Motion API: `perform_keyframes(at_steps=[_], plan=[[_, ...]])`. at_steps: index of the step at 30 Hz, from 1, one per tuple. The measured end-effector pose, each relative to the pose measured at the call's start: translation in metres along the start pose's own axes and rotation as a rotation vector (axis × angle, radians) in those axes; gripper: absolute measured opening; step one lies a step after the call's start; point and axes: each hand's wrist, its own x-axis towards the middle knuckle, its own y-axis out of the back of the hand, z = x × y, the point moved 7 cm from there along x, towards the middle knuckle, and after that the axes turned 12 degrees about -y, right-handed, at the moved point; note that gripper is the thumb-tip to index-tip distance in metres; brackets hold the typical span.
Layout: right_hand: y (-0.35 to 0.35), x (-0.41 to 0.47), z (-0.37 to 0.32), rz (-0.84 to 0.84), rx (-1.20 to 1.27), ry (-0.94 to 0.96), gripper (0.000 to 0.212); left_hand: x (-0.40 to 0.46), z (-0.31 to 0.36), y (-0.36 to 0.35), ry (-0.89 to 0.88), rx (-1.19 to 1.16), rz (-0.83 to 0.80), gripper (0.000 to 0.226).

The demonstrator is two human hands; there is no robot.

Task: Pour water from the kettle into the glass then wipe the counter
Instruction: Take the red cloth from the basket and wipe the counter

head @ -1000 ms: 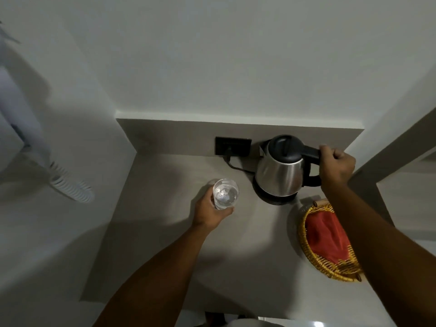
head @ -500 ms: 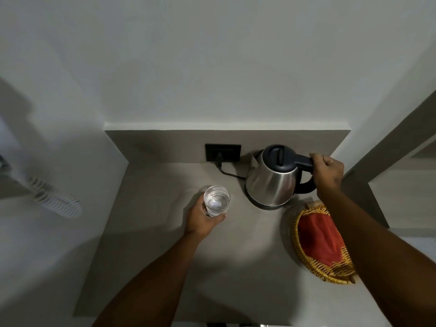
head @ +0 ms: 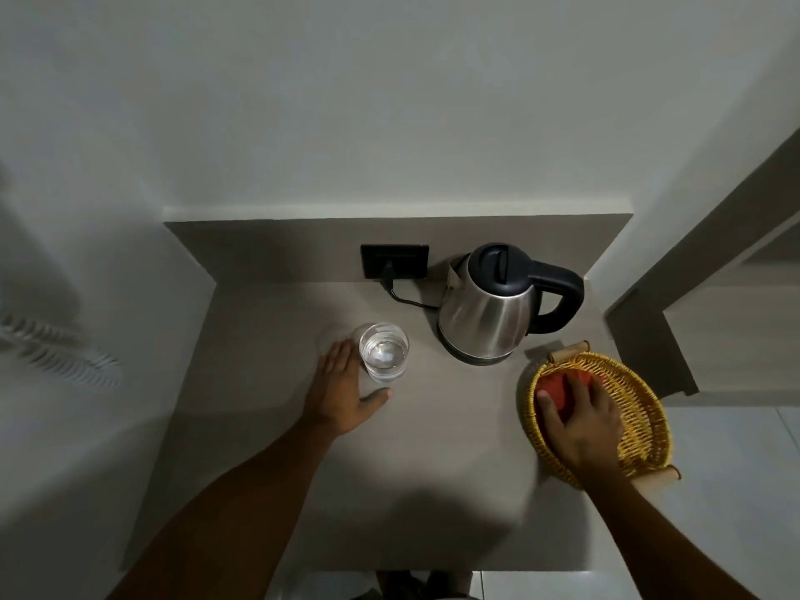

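A steel kettle (head: 485, 322) with a black lid and handle stands on its base at the back of the grey counter (head: 433, 469). A clear glass (head: 384, 350) holding water stands to its left. My left hand (head: 342, 391) rests beside the glass with fingers spread, thumb below it, not gripping it. My right hand (head: 580, 417) reaches into a yellow wicker basket (head: 640, 409) at the counter's right edge, with its fingers closed over a red cloth (head: 558, 385), which is mostly hidden under the hand.
A black wall socket (head: 394, 261) sits behind the glass, and a black cord (head: 407, 300) runs from it to the kettle base. White walls close in the counter at the back and left. A doorway lies to the right.
My right hand has let go of the kettle handle and dropped into the basket onto the red cloth. My left hand has loosened from the glass. The kettle stands on its base.
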Motion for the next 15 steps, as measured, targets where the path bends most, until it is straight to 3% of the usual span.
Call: perform_keyframes(at_steps=[5, 10, 12, 15], plan=[[-0.002, 0.006, 0.001, 0.004, -0.129, 0.05, 0.066, -0.005, 0.005, -0.007, -0.031, 0.151, -0.016, 0.103], [0.02, 0.0, -0.012, 0.088, 0.16, -0.037, 0.062, -0.006, 0.006, -0.008, -0.037, 0.185, -0.035, 0.103], [0.034, -0.013, -0.034, 0.159, 0.245, 0.015, 0.064, -0.006, 0.005, -0.009, -0.047, 0.2, -0.035, 0.103], [0.029, -0.043, -0.075, 0.156, 0.178, 0.215, 0.067, -0.005, 0.005, -0.01, -0.056, 0.192, -0.029, 0.102]])
